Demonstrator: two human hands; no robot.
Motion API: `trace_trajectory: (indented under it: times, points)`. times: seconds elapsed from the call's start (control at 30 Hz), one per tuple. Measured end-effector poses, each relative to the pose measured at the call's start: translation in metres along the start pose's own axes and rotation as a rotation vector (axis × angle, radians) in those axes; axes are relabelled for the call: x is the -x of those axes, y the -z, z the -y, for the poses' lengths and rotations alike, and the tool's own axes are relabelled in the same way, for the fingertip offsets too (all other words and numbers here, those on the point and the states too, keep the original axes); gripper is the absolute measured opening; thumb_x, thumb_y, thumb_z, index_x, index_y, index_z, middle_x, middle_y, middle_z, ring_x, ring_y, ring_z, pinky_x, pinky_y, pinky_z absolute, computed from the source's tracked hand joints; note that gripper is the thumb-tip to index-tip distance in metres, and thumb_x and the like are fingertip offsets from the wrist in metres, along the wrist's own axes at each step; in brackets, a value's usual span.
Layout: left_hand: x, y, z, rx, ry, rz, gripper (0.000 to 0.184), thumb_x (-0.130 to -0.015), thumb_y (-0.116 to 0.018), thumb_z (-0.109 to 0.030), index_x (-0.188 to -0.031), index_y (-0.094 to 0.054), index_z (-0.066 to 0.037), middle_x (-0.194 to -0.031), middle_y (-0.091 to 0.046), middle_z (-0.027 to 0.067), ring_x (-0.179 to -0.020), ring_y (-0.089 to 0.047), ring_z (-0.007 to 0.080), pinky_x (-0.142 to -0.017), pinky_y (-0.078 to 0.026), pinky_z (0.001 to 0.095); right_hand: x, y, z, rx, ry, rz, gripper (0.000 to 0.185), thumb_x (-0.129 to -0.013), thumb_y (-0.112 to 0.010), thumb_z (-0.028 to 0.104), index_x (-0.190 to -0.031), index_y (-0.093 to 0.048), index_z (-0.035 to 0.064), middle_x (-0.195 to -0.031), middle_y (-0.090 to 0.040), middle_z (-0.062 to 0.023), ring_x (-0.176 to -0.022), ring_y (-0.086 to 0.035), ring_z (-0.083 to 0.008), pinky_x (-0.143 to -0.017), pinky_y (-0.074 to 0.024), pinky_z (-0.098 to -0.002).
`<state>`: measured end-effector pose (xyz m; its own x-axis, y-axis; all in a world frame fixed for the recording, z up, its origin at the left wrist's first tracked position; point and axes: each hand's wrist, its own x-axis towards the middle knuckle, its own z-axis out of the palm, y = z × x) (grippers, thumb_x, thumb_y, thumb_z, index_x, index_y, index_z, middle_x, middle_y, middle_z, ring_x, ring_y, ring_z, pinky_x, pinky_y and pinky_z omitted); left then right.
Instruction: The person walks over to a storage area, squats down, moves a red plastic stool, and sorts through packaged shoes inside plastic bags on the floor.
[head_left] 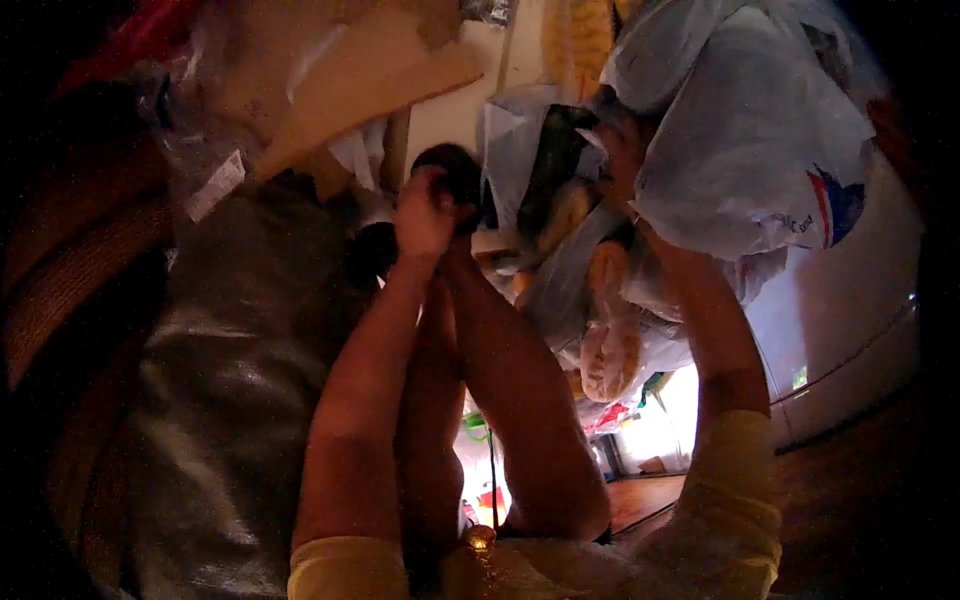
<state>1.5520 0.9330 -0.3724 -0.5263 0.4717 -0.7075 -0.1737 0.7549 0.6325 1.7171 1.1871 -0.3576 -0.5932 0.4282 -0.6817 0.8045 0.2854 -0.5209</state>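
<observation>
Left hand: the left hand (425, 222) is at the centre, above the shins, fingers bent; it is against the near left side of a dark rounded thing (452, 172); whether the fingers grasp it or only rest on it, I cannot tell
Dark rounded thing: it is at the upper end of one leg, just below a pale board (445, 108); its dimness hides what it is
Second dark piece: another dark piece (372, 252) is just left of the left wrist, lower than the first
Right hand: the right hand (624, 150) is in among the plastic at upper right, partly hidden by the large white bag (755, 130); its grip is unclear, so I cannot tell whether it is clenched, loose or holding the plastic
White bag: it hangs over the right wrist, bulging, with blue and red print near its lower right corner
Between the hands: a dark green thing (560, 160) and crumpled pale plastic; below them, a long orange-tan piece (608, 350) in clear wrapping
Top: brown cardboard (370, 95) at left of the board; yellow-orange goods (578, 45) at right of it
Left side: a dark, shiny bag (225, 400) beside the left arm, with a white label (215, 185) near its top
Person: bare legs (520, 400) between the arms; yellowish sleeves (735, 490); a gold pendant (480, 540) at bottom centre
</observation>
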Motion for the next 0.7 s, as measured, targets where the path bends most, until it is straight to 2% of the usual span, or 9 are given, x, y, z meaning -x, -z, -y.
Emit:
trace_trajectory:
  times: [0.03,0.1,0.13,0.2,0.27,0.37,0.47,0.53,0.7]
  points:
    - [0.003,-0.006,-0.017,-0.120,-0.109,0.087,0.032,-0.072,-0.054,-0.007,-0.104,-0.050,-0.009,-0.097,-0.056,0.0152,-0.086,-0.056,0.0310,-0.075,-0.045,0.0362,-0.001,0.002,0.000,-0.245,0.060,-0.007,0.065,-0.057,-0.072,0.023,-0.113,-0.043,0.0096,-0.119,-0.041,-0.0154,-0.114,-0.034,-0.0343,-0.096,-0.0268,-0.0446]
    - [0.011,-0.038,-0.037,0.025,0.040,0.548,0.033,-0.071,-0.054,-0.010,-0.104,-0.051,-0.011,-0.098,-0.056,0.0131,-0.087,-0.055,0.0306,-0.076,-0.044,0.0376,-0.011,0.011,0.009,-0.270,0.098,0.053,0.062,-0.058,-0.071,0.023,-0.113,-0.044,0.0094,-0.118,-0.042,-0.0154,-0.112,-0.035,-0.0341,-0.095,-0.0274,-0.0441]
    - [0.022,-0.075,-0.030,-0.074,-0.137,0.584,0.037,-0.071,-0.056,-0.013,-0.107,-0.049,-0.011,-0.097,-0.056,0.0148,-0.088,-0.055,0.0318,-0.077,-0.044,0.0387,-0.015,0.018,0.015,-0.192,0.095,0.120,0.061,-0.059,-0.070,0.023,-0.112,-0.044,0.0093,-0.117,-0.042,-0.0154,-0.112,-0.035,-0.0340,-0.094,-0.0278,-0.0439]
    - [0.050,-0.152,-0.008,0.063,-0.169,0.521,0.049,-0.068,-0.059,-0.019,-0.114,-0.043,-0.009,-0.097,-0.055,0.0189,-0.088,-0.054,0.0342,-0.077,-0.043,0.0411,-0.021,0.032,0.026,-0.070,0.112,0.255,0.059,-0.060,-0.069,0.023,-0.111,-0.045,0.0091,-0.116,-0.043,-0.0154,-0.111,-0.036,-0.0338,-0.094,-0.0284,-0.0434]
    - [0.072,-0.164,-0.010,0.306,-0.012,0.413,0.056,-0.067,-0.061,-0.021,-0.117,-0.039,-0.008,-0.096,-0.054,0.0213,-0.088,-0.054,0.0355,-0.077,-0.043,0.0424,-0.024,0.039,0.031,-0.016,0.141,0.302,0.057,-0.061,-0.069,0.023,-0.111,-0.045,0.0090,-0.115,-0.043,-0.0154,-0.109,-0.037,-0.0336,-0.093,-0.0291,-0.0429]
    - [0.087,-0.116,-0.057,0.212,-0.240,0.273,0.067,-0.063,-0.063,-0.024,-0.121,-0.033,-0.006,-0.098,-0.053,0.0247,-0.086,-0.054,0.0376,-0.077,-0.043,0.0444,-0.024,0.042,0.032,0.029,0.166,0.263,0.053,-0.062,-0.067,0.023,-0.109,-0.046,0.0087,-0.114,-0.045,-0.0154,-0.107,-0.038,-0.0333,-0.092,-0.0301,-0.0422]
    - [0.093,-0.084,-0.087,-0.016,-0.124,0.613,0.069,-0.061,-0.065,-0.021,-0.120,-0.034,-0.006,-0.097,-0.054,0.0239,-0.082,-0.056,0.0374,-0.074,-0.044,0.0438,-0.017,0.049,0.028,0.043,0.191,0.164,0.050,-0.064,-0.066,0.023,-0.108,-0.047,0.0084,-0.112,-0.046,-0.0154,-0.105,-0.040,-0.0330,-0.091,-0.0311,-0.0415]
    - [0.110,-0.089,-0.106,0.133,-0.202,0.858,0.062,-0.060,-0.066,-0.013,-0.115,-0.041,0.002,-0.101,-0.055,0.0206,-0.089,-0.054,0.0349,-0.082,-0.041,0.0439,0.001,0.063,0.025,0.050,0.193,0.058,0.048,-0.065,-0.065,0.023,-0.107,-0.048,0.0082,-0.111,-0.046,-0.0154,-0.104,-0.041,-0.0328,-0.090,-0.0318,-0.0410]
    - [0.210,-0.158,-0.142,-0.077,-0.494,0.789,0.060,-0.064,-0.063,-0.016,-0.116,-0.039,0.003,-0.104,-0.053,0.0236,-0.090,-0.054,0.0367,-0.080,-0.043,0.0442,0.053,0.091,0.017,0.111,0.173,-0.209,0.043,-0.068,-0.063,0.023,-0.105,-0.050,0.0077,-0.109,-0.048,-0.0154,-0.101,-0.043,-0.0323,-0.088,-0.0334,-0.0399]
